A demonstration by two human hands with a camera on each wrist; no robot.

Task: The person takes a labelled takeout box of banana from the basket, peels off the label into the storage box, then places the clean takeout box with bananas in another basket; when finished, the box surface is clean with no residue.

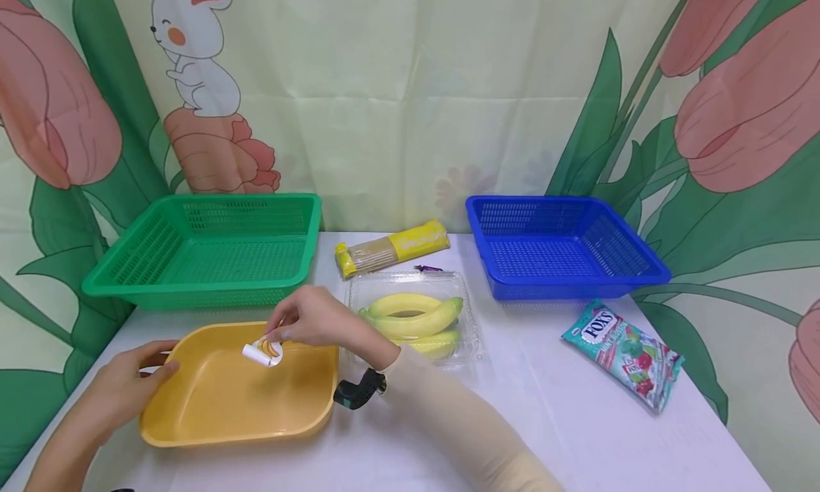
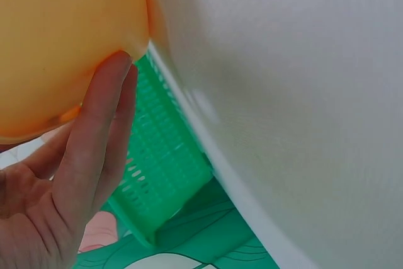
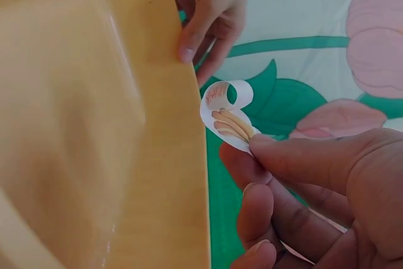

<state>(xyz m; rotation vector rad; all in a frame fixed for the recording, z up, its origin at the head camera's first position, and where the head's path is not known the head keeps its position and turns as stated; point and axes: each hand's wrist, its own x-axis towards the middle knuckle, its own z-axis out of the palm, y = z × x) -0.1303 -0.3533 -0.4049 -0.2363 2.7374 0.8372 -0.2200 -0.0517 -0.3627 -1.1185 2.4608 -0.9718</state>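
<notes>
Between thumb and forefinger, my right hand pinches a curled white sticker with a banana picture printed on it. In the head view the sticker hangs over the far part of a yellow plastic basin. My left hand holds that basin by its left side, thumb at the rim. The left wrist view shows its fingers against the basin's outer wall. Right of the basin, several bananas lie in a clear plastic box, partly behind the right forearm.
A green basket stands at the back left and a blue basket at the back right. Between them lie a yellow-wrapped noodle pack and a small purple item. A Fox's candy bag lies near the table's right edge.
</notes>
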